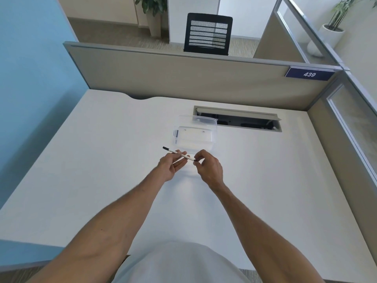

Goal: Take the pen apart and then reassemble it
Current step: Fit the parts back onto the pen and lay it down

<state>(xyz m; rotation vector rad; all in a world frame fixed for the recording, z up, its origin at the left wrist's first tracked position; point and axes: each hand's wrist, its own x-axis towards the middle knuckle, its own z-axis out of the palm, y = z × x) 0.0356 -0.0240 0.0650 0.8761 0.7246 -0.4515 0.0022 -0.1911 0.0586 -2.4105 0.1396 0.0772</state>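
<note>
A slim white pen (179, 154) with a black cap at its far left end is held above the white desk (102, 160). My left hand (170, 167) grips the pen's barrel around its middle, palm turned up. My right hand (208, 166) pinches the pen's dark right end between thumb and fingers. The pen lies nearly level, slanting from upper left down to the right. What part sits under my right fingertips is hidden.
A clear plastic box (193, 137) with its lid leaning behind it stands just beyond my hands, a small dark piece at its left wall. An open cable hatch (240, 119) is set in the desk behind it. Partition walls (183, 78) close off the back and right.
</note>
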